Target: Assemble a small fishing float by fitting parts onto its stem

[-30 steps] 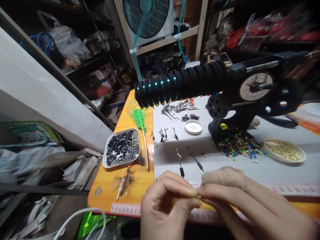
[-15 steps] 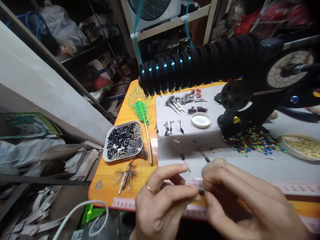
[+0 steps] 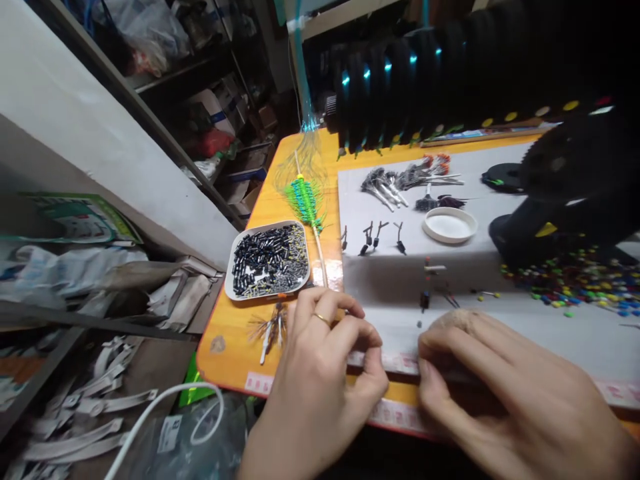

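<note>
My left hand (image 3: 330, 360), with a ring on one finger, hovers over the table's front edge. Its thumb and index finger are bent together; anything between them is too small to make out. To its right, my right hand (image 3: 495, 380) is also closed in a pinch, and what it holds is hidden. Just beyond the right fingertips is a small blurred piece with a black sleeve (image 3: 425, 300), a white stick and an orange tip. I cannot tell if it hangs or lies on the sheet. Another thin dark piece (image 3: 453, 298) lies beside it.
A white tray (image 3: 227, 280) of small black parts stands left. Behind are a green feathery stick (image 3: 305, 200), bristly bundles (image 3: 395, 183), black clips (image 3: 400, 247) and a white lid (image 3: 450, 227). A dark machine (image 3: 555, 167) and coloured beads (image 3: 580, 280) occupy the right.
My hands have drawn apart, the left moving away from the right. The view has shifted, so the table sits farther right. The black-sleeved piece appears nearer the right hand.
</note>
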`<state>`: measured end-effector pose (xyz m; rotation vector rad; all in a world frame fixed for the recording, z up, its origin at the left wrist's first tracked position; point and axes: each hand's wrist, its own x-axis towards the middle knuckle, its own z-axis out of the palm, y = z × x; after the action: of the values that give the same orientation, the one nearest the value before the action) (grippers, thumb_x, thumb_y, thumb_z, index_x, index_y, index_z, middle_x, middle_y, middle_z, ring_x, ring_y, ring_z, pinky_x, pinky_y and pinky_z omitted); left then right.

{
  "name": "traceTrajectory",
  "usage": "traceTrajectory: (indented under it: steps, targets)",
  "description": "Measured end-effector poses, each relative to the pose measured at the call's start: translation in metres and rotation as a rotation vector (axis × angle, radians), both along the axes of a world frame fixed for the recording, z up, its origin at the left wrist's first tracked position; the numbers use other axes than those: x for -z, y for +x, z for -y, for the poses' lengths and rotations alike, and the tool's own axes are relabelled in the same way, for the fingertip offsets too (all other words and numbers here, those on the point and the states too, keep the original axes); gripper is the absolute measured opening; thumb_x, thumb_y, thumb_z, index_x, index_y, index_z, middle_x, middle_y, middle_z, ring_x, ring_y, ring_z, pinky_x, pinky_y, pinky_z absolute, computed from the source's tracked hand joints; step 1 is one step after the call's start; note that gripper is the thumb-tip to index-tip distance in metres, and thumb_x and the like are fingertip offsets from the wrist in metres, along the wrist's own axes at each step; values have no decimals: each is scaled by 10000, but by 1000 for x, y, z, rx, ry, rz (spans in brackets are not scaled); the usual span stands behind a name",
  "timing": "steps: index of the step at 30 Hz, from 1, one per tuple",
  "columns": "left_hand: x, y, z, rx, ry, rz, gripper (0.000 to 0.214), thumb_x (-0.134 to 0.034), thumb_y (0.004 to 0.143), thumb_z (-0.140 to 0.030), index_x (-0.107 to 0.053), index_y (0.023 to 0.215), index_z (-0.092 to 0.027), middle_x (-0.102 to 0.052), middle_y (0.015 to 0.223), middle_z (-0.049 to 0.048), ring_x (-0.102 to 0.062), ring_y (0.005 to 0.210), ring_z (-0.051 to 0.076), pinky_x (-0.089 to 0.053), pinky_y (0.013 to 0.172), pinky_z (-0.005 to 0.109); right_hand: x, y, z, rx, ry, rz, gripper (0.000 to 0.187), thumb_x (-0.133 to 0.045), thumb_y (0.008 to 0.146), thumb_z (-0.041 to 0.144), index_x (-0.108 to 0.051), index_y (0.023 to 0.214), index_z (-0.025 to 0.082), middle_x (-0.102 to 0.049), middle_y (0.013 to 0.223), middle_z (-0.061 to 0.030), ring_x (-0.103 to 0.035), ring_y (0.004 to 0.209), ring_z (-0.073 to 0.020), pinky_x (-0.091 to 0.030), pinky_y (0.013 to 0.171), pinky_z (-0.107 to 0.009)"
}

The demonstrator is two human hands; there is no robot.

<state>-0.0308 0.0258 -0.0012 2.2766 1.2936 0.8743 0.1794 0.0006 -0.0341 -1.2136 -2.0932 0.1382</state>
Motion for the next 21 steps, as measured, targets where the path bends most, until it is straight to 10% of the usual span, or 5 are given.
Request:
traceTrajectory:
  steps: [21]
  targets:
    - [-12,-4,-4,-29,-90,-169,158,-603,901,-46,-700,867,-165,-724,1032,110,-624,1090,356,-457,962,584,7,0,1,12,16,90,115,-566,1097,205,-615,1000,241,-612,852,2,-590,694,-174,-382,682,-355]
